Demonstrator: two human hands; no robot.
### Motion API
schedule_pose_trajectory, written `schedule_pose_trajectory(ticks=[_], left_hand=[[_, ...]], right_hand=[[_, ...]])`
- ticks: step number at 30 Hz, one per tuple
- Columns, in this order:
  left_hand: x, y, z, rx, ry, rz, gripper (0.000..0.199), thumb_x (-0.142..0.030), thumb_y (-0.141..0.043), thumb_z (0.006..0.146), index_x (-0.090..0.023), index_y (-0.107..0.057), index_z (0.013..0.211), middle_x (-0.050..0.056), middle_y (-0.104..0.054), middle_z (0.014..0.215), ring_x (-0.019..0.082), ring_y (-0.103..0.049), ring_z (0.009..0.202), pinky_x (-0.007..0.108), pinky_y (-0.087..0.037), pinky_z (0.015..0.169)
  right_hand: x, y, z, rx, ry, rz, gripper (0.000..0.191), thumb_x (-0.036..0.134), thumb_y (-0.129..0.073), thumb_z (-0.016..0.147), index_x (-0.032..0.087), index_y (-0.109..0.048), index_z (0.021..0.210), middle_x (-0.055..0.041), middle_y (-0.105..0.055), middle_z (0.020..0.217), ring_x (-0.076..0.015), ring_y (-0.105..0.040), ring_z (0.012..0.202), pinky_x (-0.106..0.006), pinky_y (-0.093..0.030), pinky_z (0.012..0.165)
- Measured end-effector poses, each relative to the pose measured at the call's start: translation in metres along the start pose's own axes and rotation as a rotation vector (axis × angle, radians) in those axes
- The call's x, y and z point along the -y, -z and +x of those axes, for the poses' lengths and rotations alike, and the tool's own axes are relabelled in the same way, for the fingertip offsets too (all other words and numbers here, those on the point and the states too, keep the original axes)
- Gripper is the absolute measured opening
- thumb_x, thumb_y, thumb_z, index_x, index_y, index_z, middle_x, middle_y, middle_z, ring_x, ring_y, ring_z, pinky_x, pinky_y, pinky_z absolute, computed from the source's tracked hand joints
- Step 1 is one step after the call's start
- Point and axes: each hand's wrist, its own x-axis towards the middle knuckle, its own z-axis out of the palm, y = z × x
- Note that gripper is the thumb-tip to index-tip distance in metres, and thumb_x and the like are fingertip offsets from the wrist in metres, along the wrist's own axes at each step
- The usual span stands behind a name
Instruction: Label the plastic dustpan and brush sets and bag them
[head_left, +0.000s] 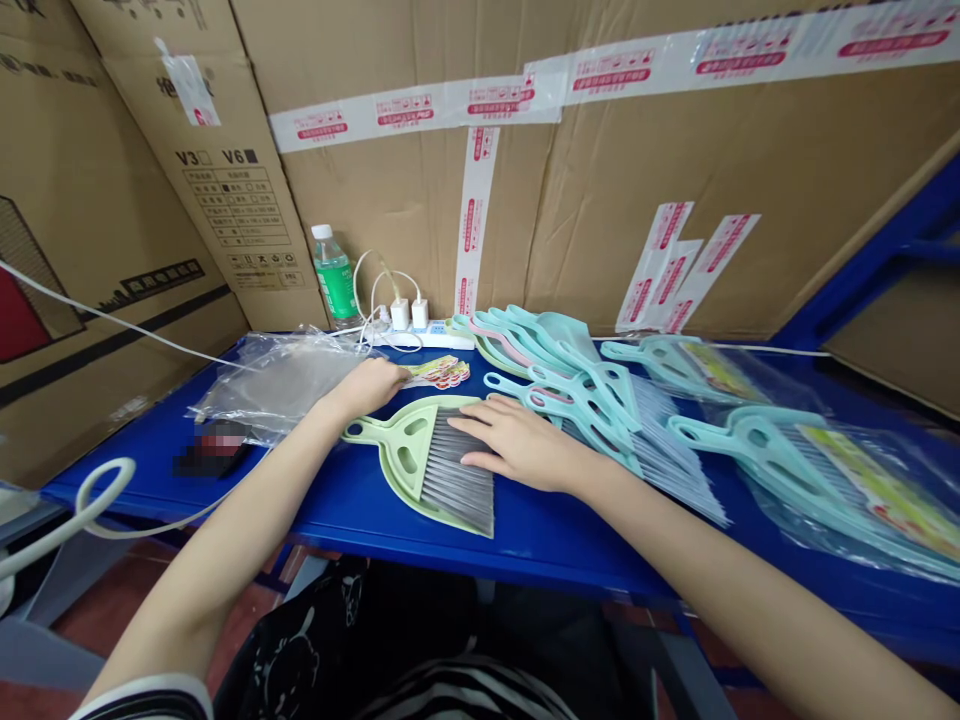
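A light green dustpan (405,452) with a hand brush nested on it lies before me, its handle to the left and the brush's grey bristles (457,475) to the right. My right hand (517,440) rests palm down with spread fingers over the upper right of the bristles. Behind the dustpan handle, my left hand (375,385) is closed at the near end of a fanned stack of printed label cards (442,372); its fingertips are partly hidden.
Blue-green dustpans and brushes (570,370) are piled right of centre. Bagged sets with printed cards (817,470) lie farther right. Clear plastic bags (281,385) and a dark blurred object (214,448) are at left. A bottle (335,280) and power strip (442,338) stand behind.
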Motion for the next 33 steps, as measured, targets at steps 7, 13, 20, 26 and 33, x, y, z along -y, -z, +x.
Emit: schedule_pose_trajectory(ticks=[7, 13, 20, 26, 33], left_hand=[[-0.001, 0.005, -0.004, -0.009, 0.010, 0.024, 0.034, -0.008, -0.044, 0.084, -0.015, -0.074, 0.099, 0.014, -0.076, 0.090, 0.025, -0.072, 0.086, 0.032, -0.054, 0.078], [0.002, 0.006, -0.010, -0.091, 0.035, -0.004, 0.033, -0.011, -0.045, 0.082, -0.020, -0.074, 0.096, 0.009, -0.075, 0.093, 0.023, -0.071, 0.083, 0.029, -0.053, 0.072], [0.007, 0.008, -0.016, -0.209, 0.046, -0.098, 0.029, -0.012, -0.048, 0.082, -0.020, -0.074, 0.091, 0.006, -0.073, 0.092, 0.020, -0.069, 0.083, 0.028, -0.052, 0.072], [-0.004, 0.009, -0.017, -0.312, -0.123, -0.372, 0.023, -0.013, -0.052, 0.084, -0.019, -0.075, 0.086, 0.004, -0.071, 0.087, 0.014, -0.067, 0.077, 0.024, -0.052, 0.076], [-0.022, 0.013, -0.022, -0.363, -0.286, -0.672, 0.019, -0.018, -0.055, 0.085, -0.019, -0.074, 0.081, 0.004, -0.070, 0.082, 0.012, -0.064, 0.072, 0.025, -0.052, 0.072]], right_hand=[[0.000, -0.003, -0.001, -0.020, 0.000, 0.012, 0.040, 0.038, -0.052, 0.096, 0.014, -0.062, 0.126, -0.0167, -0.067, 0.121, -0.0286, -0.061, 0.109, -0.049, -0.047, 0.096], [0.002, 0.000, -0.002, -0.049, 0.001, 0.026, 0.037, 0.036, -0.051, 0.096, 0.015, -0.061, 0.124, -0.0161, -0.066, 0.121, -0.0294, -0.060, 0.111, -0.050, -0.047, 0.096], [-0.005, 0.011, -0.002, -0.270, -0.204, -0.003, 0.033, 0.020, -0.046, 0.093, 0.014, -0.057, 0.123, -0.0164, -0.066, 0.115, -0.0315, -0.061, 0.108, -0.051, -0.051, 0.091], [-0.014, 0.006, -0.005, -0.324, -0.129, 0.012, 0.045, 0.013, -0.054, 0.086, 0.015, -0.055, 0.131, -0.0156, -0.065, 0.124, -0.0306, -0.060, 0.113, -0.051, -0.050, 0.092], [-0.005, 0.011, -0.007, -0.322, 0.077, 0.027, 0.030, 0.015, -0.055, 0.091, 0.024, -0.068, 0.117, -0.0074, -0.072, 0.107, -0.0229, -0.066, 0.094, -0.042, -0.052, 0.083]])
